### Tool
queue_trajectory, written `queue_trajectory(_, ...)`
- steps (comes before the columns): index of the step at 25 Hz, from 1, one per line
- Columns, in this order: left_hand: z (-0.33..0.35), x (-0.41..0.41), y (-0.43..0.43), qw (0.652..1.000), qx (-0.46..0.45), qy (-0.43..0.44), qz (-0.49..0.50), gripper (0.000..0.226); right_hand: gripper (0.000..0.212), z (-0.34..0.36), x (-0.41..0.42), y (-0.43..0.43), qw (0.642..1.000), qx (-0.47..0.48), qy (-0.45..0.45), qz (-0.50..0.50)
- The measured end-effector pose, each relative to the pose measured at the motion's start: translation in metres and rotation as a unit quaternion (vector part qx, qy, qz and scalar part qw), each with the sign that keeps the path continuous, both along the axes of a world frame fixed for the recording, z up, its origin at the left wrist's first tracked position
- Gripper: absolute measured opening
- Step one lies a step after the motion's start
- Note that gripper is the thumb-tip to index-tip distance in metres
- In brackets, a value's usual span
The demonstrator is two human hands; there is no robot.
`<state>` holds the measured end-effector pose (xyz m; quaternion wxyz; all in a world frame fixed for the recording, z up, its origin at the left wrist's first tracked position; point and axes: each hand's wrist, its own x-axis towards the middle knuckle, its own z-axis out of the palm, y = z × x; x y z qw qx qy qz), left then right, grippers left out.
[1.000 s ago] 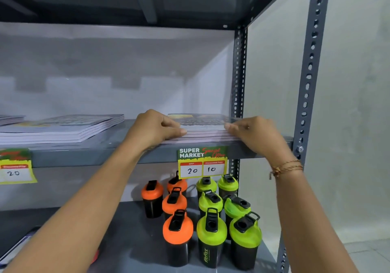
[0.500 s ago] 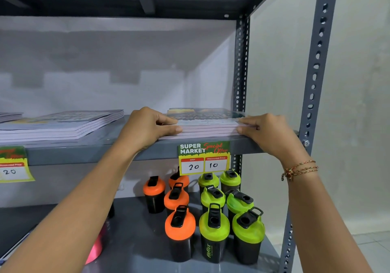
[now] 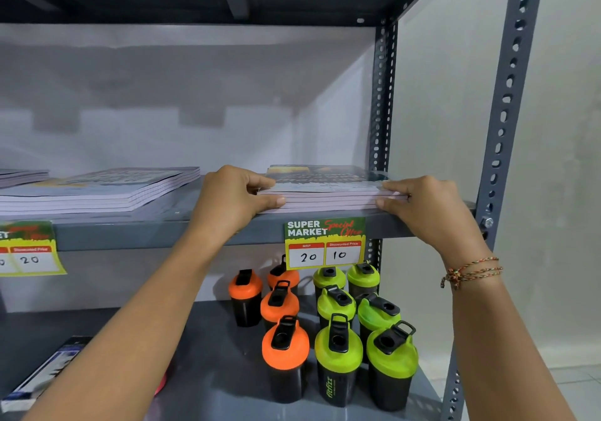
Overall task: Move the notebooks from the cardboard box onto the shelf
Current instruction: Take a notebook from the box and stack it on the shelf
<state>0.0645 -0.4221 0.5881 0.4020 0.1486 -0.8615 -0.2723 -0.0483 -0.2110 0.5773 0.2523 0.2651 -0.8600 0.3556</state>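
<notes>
A stack of notebooks (image 3: 328, 189) with a dark printed cover lies flat at the right end of the grey metal shelf (image 3: 162, 232), its front edge flush with the shelf lip. My left hand (image 3: 227, 199) pinches the stack's left front corner, fingers on top and thumb against the page edges. The right front corner is pinched the same way by my right hand (image 3: 426, 205), which wears a thread bracelet. The cardboard box is out of view.
A second notebook stack (image 3: 107, 189) lies left of my hands, and a third (image 3: 19, 176) sits at the far left. Price tags (image 3: 325, 241) hang on the shelf lip. Orange and green shaker bottles (image 3: 338, 349) stand on the shelf below. The perforated upright post (image 3: 507, 111) borders the right side.
My right hand has slid right along the stack's front edge to its corner. The left hand stays at the left corner, and the stack looks squared on the shelf.
</notes>
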Motion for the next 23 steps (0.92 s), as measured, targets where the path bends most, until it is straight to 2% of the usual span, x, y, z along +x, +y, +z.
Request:
queue_trajectory(9, -0.004, 0.004, 0.005, 0.999, 0.025, 0.017, 0.018, 0.040, 0.036, -0.002, 0.003, 0.003, 0.998, -0.060, -0.011, 0.003)
queue_trajectory(23, -0.010, 0.001, 0.001, 0.999, 0.005, 0.040, 0.016, 0.039, 0.037, -0.002, -0.006, 0.001, 0.998, -0.051, -0.013, 0.017)
